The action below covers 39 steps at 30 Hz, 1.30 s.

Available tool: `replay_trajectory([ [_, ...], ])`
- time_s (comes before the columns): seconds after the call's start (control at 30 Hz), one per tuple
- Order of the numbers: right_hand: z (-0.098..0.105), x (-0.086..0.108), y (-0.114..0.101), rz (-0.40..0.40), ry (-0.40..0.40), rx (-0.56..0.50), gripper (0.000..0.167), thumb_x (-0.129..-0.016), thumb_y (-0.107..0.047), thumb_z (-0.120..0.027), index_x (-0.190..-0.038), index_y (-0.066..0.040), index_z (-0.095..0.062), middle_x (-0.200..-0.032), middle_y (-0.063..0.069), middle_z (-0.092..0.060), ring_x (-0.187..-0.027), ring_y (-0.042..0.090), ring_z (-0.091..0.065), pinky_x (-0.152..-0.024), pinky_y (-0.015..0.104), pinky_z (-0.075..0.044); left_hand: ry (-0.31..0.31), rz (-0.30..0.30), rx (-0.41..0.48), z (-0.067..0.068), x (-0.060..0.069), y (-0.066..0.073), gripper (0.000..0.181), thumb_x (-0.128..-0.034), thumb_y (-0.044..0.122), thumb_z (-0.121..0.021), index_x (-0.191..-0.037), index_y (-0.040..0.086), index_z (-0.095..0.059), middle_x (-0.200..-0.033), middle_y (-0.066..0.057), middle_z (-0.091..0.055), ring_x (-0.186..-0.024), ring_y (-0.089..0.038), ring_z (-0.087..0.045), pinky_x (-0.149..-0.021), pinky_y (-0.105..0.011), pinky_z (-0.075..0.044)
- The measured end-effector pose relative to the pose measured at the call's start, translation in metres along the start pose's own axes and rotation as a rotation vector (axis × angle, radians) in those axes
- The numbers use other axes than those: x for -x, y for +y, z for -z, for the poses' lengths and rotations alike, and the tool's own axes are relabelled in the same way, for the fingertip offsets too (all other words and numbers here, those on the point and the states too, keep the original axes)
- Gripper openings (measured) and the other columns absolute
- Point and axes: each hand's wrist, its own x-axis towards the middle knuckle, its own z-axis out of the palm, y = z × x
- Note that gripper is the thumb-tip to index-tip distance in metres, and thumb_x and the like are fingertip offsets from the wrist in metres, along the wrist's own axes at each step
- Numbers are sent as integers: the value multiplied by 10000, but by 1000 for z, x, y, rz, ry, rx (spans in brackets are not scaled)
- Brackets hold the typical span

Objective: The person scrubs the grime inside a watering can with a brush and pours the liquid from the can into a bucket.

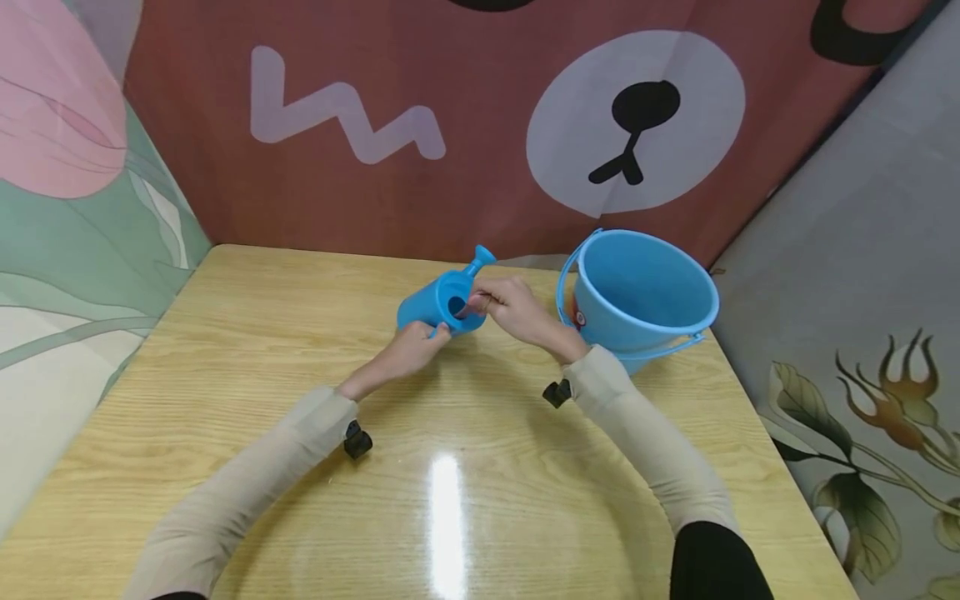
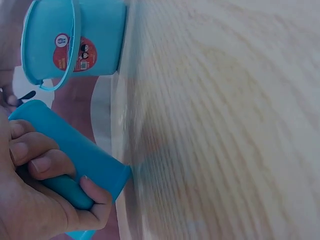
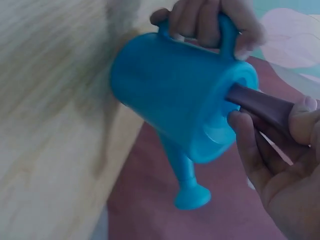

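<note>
Watering can (image 3: 155, 77), dark object (image 3: 262, 106) partly inside, blue bucket (image 1: 609, 323) nearby

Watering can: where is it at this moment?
In the head view, the watering can is over the far half of the table, gripped by the left hand, left of the blue bucket.

Head cam: bright, even, fairly sharp. Table (image 1: 247, 333) throws one hard white glare streak (image 1: 446, 525), blown out at its core, so light is from above. Soft shadows under both sleeves (image 1: 251, 471), deeper shade inside the bucket (image 1: 600, 319). Left wrist: milky, low contrast, table washed out toward the top; print on the label (image 2: 63, 52) too soft to read. Right wrist: dimmer, cooler, muted; table grain smeared, soft shadow beside the can (image 3: 160, 80). Can and right hand (image 3: 285, 185) soft too, but edges hold.
</note>
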Motion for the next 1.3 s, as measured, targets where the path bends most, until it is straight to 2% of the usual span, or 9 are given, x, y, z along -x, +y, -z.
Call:
replay_trajectory([
  [0.13, 8, -1, -5, 54, 22, 40, 234, -997, 13, -508, -814, -52, -638, -731, 34, -593, -633, 173, -503, -623, 340, -436, -18, -1, 20, 0, 0, 1, 511, -1045, 273, -382, -550, 146, -375, -498, 57, -294, -434, -107, -269, -456, -252, -272],
  [0.27, 9, -4, -7, 77, -54, 73, 226, -996, 18, -505, -807, -16, -624, -702, 20, -573, -608, 148, -483, -600, 307, -415, -9, 0, -2, 1, 0, 0, 514, -1044, 278, -379, -547, 147, -372, -491, 58, -297, -428, -102, -269, -449, -246, -267],
  [0.37, 8, -6, -8, 81, -98, 79, 215, -1004, -4, -515, -822, -1, -628, -705, 61, -602, -596, 133, -479, -595, 294, -411, -1, 0, -2, 1, 0, -1, 517, -1043, 270, -384, -542, 143, -375, -484, 60, -299, -424, -108, -270, -445, -248, -264],
  [0.47, 12, -6, -11, 96, -77, 80, 224, -1004, 3, -510, -818, -6, -635, -722, 110, -624, -601, 142, -479, -601, 320, -413, -14, -2, 7, 1, -1, 0, 515, -1047, 277, -385, -549, 145, -376, -489, 62, -297, -431, -111, -271, -458, -255, -274],
  [0.57, 14, -5, -12, 89, -75, 84, 235, -1005, 6, -500, -813, -9, -634, -726, 104, -614, -622, 141, -478, -611, 326, -418, -21, -1, 11, 0, -1, 0, 514, -1045, 281, -385, -549, 145, -375, -488, 62, -295, -431, -110, -270, -463, -263, -281],
  [0.77, 7, -6, -8, 43, -132, 106, 206, -1009, -47, -532, -823, -31, -619, -647, 8, -530, -541, 136, -421, -548, 288, -374, -5, 0, -18, 2, -2, -1, 505, -1034, 284, -388, -550, 139, -381, -485, 61, -310, -428, -110, -284, -457, -260, -280],
  [1.0, 6, -6, -13, 85, -56, 140, 187, -996, -27, -547, -820, -11, -607, -769, 99, -639, -682, 220, -591, -592, 313, -421, -5, 10, -33, 2, -2, 0, 512, -1032, 298, -385, -544, 145, -383, -481, 62, -314, -423, -108, -282, -441, -253, -273],
  [1.17, 6, 0, -12, 81, 33, 146, 192, -991, -23, -552, -802, -18, -591, -682, 24, -525, -601, 151, -465, -598, 316, -413, -20, 0, -64, 1, -1, 2, 509, -1029, 300, -385, -543, 152, -382, -478, 71, -316, -425, -101, -286, -446, -255, -279],
  [1.3, 4, 4, -9, 73, 94, 136, 188, -982, -19, -566, -801, -70, -576, -698, 12, -528, -610, 120, -460, -593, 313, -418, -27, -14, -53, 0, -1, 2, 501, -1030, 285, -383, -547, 152, -381, -485, 69, -313, -430, -100, -284, -451, -255, -285],
])
